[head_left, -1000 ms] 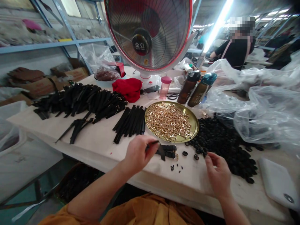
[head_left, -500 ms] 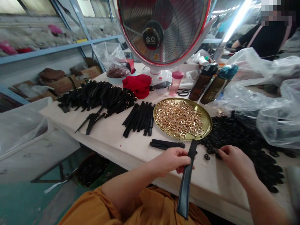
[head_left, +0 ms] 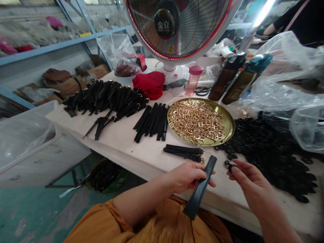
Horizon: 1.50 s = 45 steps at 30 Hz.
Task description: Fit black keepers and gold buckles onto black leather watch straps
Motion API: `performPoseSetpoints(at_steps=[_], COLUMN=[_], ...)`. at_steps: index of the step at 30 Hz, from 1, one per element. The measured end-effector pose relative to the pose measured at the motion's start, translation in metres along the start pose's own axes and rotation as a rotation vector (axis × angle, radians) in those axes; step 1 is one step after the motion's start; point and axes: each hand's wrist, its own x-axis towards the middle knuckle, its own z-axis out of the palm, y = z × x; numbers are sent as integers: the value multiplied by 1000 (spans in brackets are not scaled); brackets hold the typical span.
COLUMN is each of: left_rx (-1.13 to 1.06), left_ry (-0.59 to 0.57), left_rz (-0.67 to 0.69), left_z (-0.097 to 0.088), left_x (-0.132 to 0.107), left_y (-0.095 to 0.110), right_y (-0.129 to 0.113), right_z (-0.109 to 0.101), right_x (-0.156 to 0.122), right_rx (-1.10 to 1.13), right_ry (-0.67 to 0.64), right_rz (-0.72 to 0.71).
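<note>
Between the thumb and fingers of my left hand (head_left: 193, 175) is a flat black strap (head_left: 199, 189), slanting over the table's front edge. My right hand (head_left: 249, 179) pinches a small black loop (head_left: 231, 167) with its fingertips, just off the tabletop. Beside it spreads a heap of black loops (head_left: 268, 152). A round gold tray (head_left: 230, 130) full of small gold buckles (head_left: 197, 119) lies beyond my hands. Left of my left hand, a few black straps with buckles (head_left: 183, 152) lie on the table, and further off a row of plain black straps (head_left: 153, 121).
A large pile of buckled black straps (head_left: 103, 98) covers the table's far left. Behind the tray stand a fan (head_left: 165, 60), a pink-lidded cup (head_left: 194, 81) and two bottles (head_left: 227, 77). Clear plastic bags (head_left: 303, 101) bulge at the right. A person's arm (head_left: 286, 23) shows at the back.
My right hand has lifted a black loop from the heap's edge and moved slightly left with it. The strap in my left hand has tilted more. The view has shifted a little.
</note>
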Motion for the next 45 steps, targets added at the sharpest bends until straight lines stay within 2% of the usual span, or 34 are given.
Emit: performPoseSetpoints(at_steps=[5, 7, 11, 13, 16, 20, 24, 30, 33, 36, 41, 43, 45], left_rx=[136, 359, 967, 1108, 1182, 1176, 1109, 795, 556, 412, 407, 514, 715], left_ry=[7, 35, 165, 196, 220, 256, 193, 35, -40, -75, -80, -61, -43], left_rz=[22, 134, 479, 532, 527, 502, 415, 64, -96, -160, -184, -159, -98], left_z=[-4, -6, -10, -11, -12, -12, -13, -16, -15, -14, -17, -19, -20], left_x=[-3, -3, -5, -7, -7, -7, -8, -7, -5, -5, -5, -4, -4], left_y=[-4, -7, -9, -9, -9, -10, -11, -11, -11, -12, -15, -16, -17], right_y=[4, 4, 5, 7, 12, 14, 15, 19, 18, 17, 21, 22, 23], right_z=[16, 20, 26, 27, 29, 30, 32, 29, 28, 28, 28, 27, 26], right_x=[-13, -16, -20, -21, -22, -23, -27, -34, -34, -33, -34, -35, -35], right_rx=[285, 387, 551, 572, 539, 510, 420, 177, 229, 289, 191, 53, -110], right_ry=[-58, -54, -38, -38, -41, -30, -43, -47, -102, -134, -132, -117, -149], right_rz=[197, 266, 367, 372, 345, 363, 314, 286, 353, 394, 346, 295, 209])
